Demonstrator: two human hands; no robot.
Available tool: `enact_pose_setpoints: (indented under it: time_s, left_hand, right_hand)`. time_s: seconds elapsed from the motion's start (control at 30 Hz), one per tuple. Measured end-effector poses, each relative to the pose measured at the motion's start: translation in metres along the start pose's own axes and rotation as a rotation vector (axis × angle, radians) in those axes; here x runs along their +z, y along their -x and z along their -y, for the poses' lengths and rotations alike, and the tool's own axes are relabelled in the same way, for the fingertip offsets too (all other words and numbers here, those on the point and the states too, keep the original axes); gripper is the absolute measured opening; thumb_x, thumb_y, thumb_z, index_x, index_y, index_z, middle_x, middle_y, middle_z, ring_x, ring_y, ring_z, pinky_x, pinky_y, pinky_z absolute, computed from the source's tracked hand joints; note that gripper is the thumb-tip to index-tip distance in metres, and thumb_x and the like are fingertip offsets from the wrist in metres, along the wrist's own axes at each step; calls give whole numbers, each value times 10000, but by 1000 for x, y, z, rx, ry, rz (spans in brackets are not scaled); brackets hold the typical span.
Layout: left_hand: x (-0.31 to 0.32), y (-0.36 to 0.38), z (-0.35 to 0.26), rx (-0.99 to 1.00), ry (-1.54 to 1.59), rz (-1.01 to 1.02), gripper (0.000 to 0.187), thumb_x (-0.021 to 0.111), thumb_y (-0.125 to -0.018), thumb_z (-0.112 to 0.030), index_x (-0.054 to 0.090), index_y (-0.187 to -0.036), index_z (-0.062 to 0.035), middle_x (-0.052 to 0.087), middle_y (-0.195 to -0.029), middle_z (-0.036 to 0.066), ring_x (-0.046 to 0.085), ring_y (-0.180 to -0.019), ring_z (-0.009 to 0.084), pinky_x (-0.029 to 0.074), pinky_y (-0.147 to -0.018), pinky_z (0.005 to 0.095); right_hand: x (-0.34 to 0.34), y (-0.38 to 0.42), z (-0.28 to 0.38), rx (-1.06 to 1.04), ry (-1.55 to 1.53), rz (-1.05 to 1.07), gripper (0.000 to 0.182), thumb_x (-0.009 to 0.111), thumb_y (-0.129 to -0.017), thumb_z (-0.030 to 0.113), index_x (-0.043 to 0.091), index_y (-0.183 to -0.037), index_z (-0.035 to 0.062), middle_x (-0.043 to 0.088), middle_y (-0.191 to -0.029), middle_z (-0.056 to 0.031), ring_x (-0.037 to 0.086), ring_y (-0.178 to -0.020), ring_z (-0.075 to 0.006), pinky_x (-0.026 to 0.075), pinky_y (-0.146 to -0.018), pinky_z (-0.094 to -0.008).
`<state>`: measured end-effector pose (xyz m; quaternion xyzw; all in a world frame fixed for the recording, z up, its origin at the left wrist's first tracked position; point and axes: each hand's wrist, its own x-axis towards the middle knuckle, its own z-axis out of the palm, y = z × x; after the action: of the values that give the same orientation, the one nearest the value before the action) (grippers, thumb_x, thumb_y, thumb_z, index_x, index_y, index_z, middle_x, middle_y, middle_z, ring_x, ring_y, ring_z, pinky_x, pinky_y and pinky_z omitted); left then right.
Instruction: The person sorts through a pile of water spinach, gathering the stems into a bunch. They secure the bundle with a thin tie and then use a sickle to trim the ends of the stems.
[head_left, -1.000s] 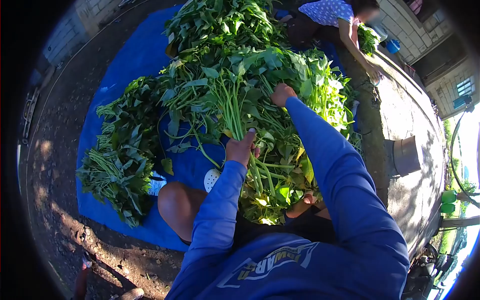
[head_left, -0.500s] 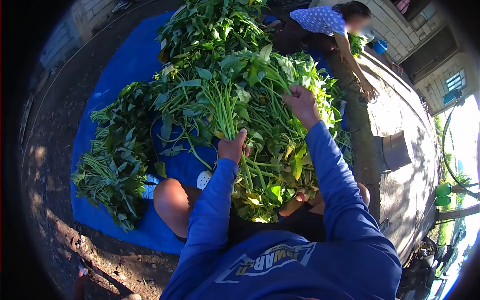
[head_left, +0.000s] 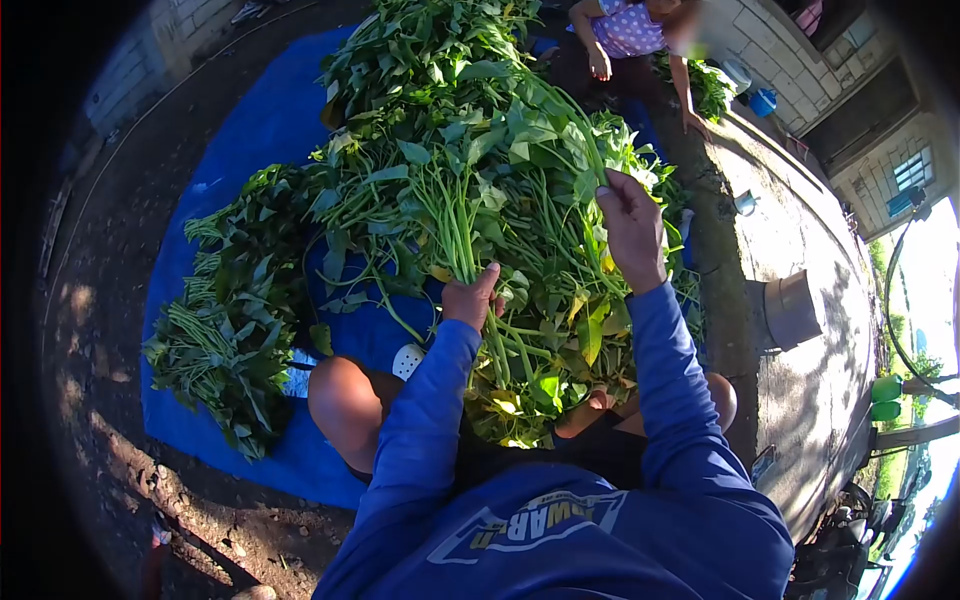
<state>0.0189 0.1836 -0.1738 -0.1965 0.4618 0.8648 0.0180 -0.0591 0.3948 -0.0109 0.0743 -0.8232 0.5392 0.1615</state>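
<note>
My left hand [head_left: 470, 299] is closed round a bundle of long green leafy stems [head_left: 455, 235], which look like water spinach; their cut ends stick out below the fist. Higher and to the right, my right hand [head_left: 632, 225] pinches another leafy stem [head_left: 588, 140] that arches back into the heap. Under and beyond both hands spreads a large loose heap of the same greens [head_left: 430, 90]. Some yellowed leaves [head_left: 590, 335] lie between my hands and my folded legs.
A row of bundled greens [head_left: 235, 310] lies at the left on the blue tarp [head_left: 225, 130]. Another person [head_left: 635, 35] leans in at the top right beside more greens [head_left: 710, 88]. A concrete ledge [head_left: 770, 400] with a bucket-like container [head_left: 790, 310] runs along the right.
My right hand has moved right and nearer to me, drawing its stem out of the heap. My left hand has barely moved. The other person has straightened and drawn an arm back.
</note>
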Motion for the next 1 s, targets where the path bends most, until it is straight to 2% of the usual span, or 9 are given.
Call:
enact_pose_setpoints:
  time_s: [0.37,0.47,0.53,0.6,0.8,0.83,0.9,0.97,1.0]
  left_hand:
    - [-2,0,4,-49,-27,-1,388,860,-918,-342,608,-866,-53,541,-688,53,619,-539,231,494,-456,380]
    - [-1,4,0,-114,32,1,385,853,-925,-357,605,-890,-64,549,-700,36,631,-572,218,512,-485,387]
    - [-9,-2,13,-201,151,41,402,838,-931,-415,613,-917,-82,562,-715,22,644,-614,204,534,-535,383]
    - [-21,-12,24,-259,225,78,432,815,-933,-487,621,-945,-101,574,-727,9,653,-653,191,553,-589,379]
    - [-43,-25,52,-414,217,11,658,827,-847,-661,675,-1152,-98,649,-968,39,653,-846,196,565,-707,375]
    - [-38,-26,60,-339,271,-115,566,789,-903,-630,679,-988,-81,677,-828,57,669,-726,199,565,-692,360]
    - [-32,-17,70,-231,18,-186,463,821,-912,-513,684,-894,-70,678,-804,65,662,-692,198,548,-654,364]
    - [-49,-23,87,-143,-10,-225,343,847,-892,-282,663,-722,-48,659,-693,90,630,-569,207,492,-544,375]
    - [-51,-21,79,-137,-55,-238,335,843,-886,-264,659,-716,-42,642,-661,91,615,-538,208,478,-523,376]
  right_hand:
    - [24,45,-22,-471,531,-177,335,706,-906,34,743,-1239,17,672,-1009,-137,654,-956,-324,541,-849,-428]
    - [43,71,-27,-397,540,-37,323,712,-902,40,749,-1222,14,684,-1007,-147,663,-951,-331,545,-851,-432]
    - [68,106,-35,-109,299,145,312,735,-912,87,752,-1206,-14,706,-1002,-172,694,-878,-329,558,-817,-413]
    - [89,141,-73,92,83,343,344,749,-942,100,735,-1264,-19,701,-972,-118,693,-861,-196,553,-790,-325]
    - [110,169,-83,148,152,355,353,726,-969,125,721,-1284,-34,716,-1007,-135,708,-895,-207,560,-821,-337]
    - [114,173,-87,111,152,330,346,709,-980,135,719,-1285,-30,714,-1011,-146,708,-902,-232,556,-833,-346]
    - [123,185,-91,191,112,318,342,709,-968,133,728,-1275,-19,715,-1021,-168,712,-923,-256,549,-848,-356]
    - [116,186,-90,49,139,499,331,711,-958,129,736,-1255,-15,717,-1031,-178,714,-943,-267,547,-855,-360]
    - [113,184,-87,-23,151,591,326,713,-952,128,740,-1245,-13,717,-1036,-183,715,-952,-273,546,-859,-362]
